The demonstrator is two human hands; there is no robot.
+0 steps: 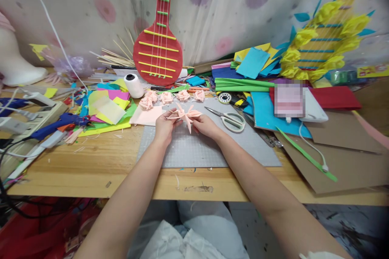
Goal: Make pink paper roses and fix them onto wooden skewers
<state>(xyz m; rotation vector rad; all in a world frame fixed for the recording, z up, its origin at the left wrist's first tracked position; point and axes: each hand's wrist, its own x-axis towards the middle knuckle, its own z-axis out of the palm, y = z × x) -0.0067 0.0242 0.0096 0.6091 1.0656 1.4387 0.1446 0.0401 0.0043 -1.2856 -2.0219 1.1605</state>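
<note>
Both hands meet above the grey cutting mat (pixel 209 153) around a pale pink paper flower (pixel 186 115) with narrow pointed petals spread outward. My left hand (pixel 165 123) pinches it from the left. On the other side my right hand (pixel 206 124) grips a petal, its fingertips partly hidden behind the flower. Just beyond them, several finished-looking pink paper roses (pixel 166 97) sit in a row. A pink paper sheet (pixel 147 115) lies left of my left hand. Scissors (pixel 232 121) with pale green handles rest on the mat to the right of my right hand.
A red paper lute (pixel 158 56) leans at the back; a yellow one (pixel 322 44) with flowers stands right. A blue glue gun (pixel 57 125) and power strip (pixel 39 115) lie left. White thread (pixel 133 87), coloured paper (pixel 106 107), and brown cardboard (pixel 340 162) crowd the table.
</note>
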